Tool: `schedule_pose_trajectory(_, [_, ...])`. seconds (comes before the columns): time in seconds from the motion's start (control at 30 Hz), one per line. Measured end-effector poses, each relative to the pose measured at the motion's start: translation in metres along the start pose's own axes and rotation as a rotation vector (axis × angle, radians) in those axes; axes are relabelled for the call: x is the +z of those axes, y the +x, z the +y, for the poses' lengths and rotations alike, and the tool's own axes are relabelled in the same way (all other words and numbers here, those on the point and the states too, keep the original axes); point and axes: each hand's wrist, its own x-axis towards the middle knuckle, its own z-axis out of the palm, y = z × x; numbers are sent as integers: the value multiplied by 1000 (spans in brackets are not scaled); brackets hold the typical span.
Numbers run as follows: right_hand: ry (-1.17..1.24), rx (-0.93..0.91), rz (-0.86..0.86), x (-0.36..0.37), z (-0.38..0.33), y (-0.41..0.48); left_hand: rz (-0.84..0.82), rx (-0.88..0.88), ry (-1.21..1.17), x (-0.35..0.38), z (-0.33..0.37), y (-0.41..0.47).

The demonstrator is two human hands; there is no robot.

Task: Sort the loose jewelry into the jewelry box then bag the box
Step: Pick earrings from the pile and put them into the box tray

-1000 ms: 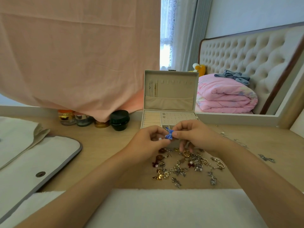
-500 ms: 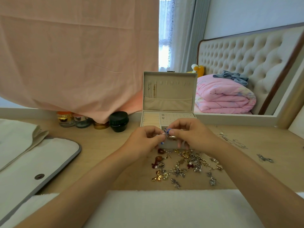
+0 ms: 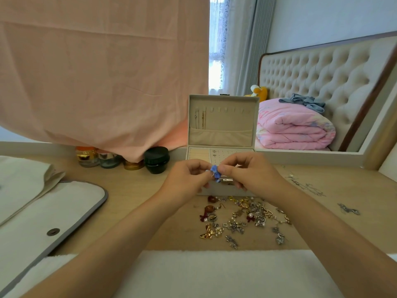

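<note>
Both hands meet above the near edge of the jewelry box (image 3: 221, 134), well above the bench (image 3: 133, 190). The left hand (image 3: 189, 179) and the right hand (image 3: 247, 173) each pinch a small blue piece (image 3: 215, 172) between thumb and forefinger, with the other fingers curled in. The blue piece is held in the air between the fingertips. Its long axis runs roughly up and down, and its lower end hangs toward the box's front clasp, tilted slightly right. A thin silver wire shows on its left side, toward the left hand.

The box stands at the far middle of the bench with its long side running left to right. Its lid is upright and its open inside faces the person; a few chains hang at the left of the lid's lining.

The loose jewelry (image 3: 242, 218) lies scattered on the bench just near of the box, below the hands. A white bag (image 3: 53, 211) with a grey edge and a snap lies flat at the left. A black jar (image 3: 156, 157) stands left of the box.
</note>
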Motion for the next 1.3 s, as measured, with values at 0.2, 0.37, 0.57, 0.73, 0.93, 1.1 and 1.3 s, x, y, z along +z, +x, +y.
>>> schedule_pose_trajectory(0.2, [-9, 39, -27, -1, 0, 4, -37, 12, -44, -5, 1, 2])
schedule_pose_trajectory(0.37, [-81, -7, -10, -3, -4, 13, -1, 52, -58, -5, 3, 5])
schedule_pose_trajectory(0.57, [-21, 30, -8, 2, -8, 39, 153, 106, -14, -9, 4, 25])
schedule_pose_trajectory(0.73, [44, 78, -16, -3, -6, 58, 171, 137, 71, -11, 7, 51])
schedule_pose_trajectory(0.93, [-132, 78, -48, -11, 11, 64, 40, 163, 271, -3, -8, 58])
schedule_pose_trajectory(1.1, [-317, 56, -22, -21, 25, 70, -103, 215, 615, -8, -20, 60])
schedule_pose_trajectory(1.3, [-290, 11, -7, -23, 30, 72, -171, 260, 838, -4, -18, 59])
